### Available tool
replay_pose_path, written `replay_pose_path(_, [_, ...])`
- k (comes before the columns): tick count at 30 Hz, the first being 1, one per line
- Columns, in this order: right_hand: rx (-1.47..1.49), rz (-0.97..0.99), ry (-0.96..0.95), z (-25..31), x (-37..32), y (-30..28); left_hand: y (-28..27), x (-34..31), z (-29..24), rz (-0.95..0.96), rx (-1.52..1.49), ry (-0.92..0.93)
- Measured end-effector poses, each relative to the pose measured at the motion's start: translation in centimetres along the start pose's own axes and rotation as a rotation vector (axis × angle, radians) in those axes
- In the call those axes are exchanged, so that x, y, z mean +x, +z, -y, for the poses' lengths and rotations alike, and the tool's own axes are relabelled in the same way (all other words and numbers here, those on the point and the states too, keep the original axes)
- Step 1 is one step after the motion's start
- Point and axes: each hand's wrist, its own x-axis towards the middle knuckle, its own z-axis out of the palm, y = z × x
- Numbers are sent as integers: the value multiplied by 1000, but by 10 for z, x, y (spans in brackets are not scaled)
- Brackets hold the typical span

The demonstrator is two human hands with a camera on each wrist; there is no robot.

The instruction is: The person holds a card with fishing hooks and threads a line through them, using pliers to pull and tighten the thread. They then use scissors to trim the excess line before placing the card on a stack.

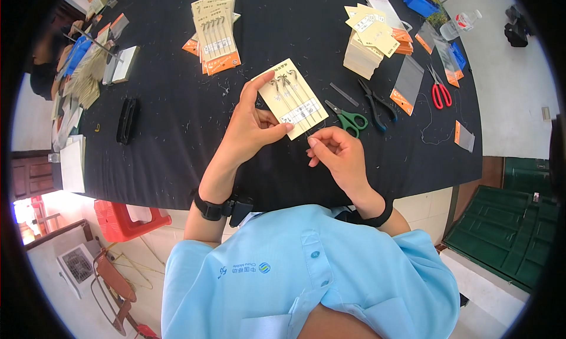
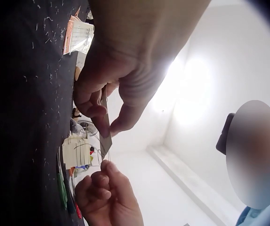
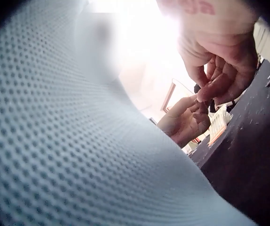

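My left hand (image 1: 250, 124) holds a cream card (image 1: 306, 97) by its left side, with the thumb on its printed face. Several dark hooks (image 1: 287, 79) lie along the top of this card, with thin straight lines running down from them over a white label. Just below the card's lower edge, my right hand (image 1: 339, 156) pinches the thin line (image 1: 308, 134) between thumb and index finger. In the left wrist view the card (image 2: 106, 142) is seen nearly edge-on, its lower corner close to the right hand's fingertips (image 2: 107, 165).
Green scissors (image 1: 352, 122), black pliers (image 1: 377, 103) and red scissors (image 1: 439, 91) lie on the right of the black cloth. Filled hook cards (image 1: 215, 35) are stacked at the back, plain cards (image 1: 361, 56) to their right. A black case (image 1: 127, 121) lies left.
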Motion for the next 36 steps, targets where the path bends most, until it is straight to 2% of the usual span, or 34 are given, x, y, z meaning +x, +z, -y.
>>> replay_pose_path(7, [-55, -19, -85, 1, -1, 3, 1, 0, -1, -8, 11, -5])
replay_pose_path(23, [-114, -11, -102, 5, 1, 3, 2, 0, -2, -19, -130, -69])
replay_pose_path(36, [-311, -91, -273, 3, 1, 2, 6, 1, 0, -25, -262, -107])
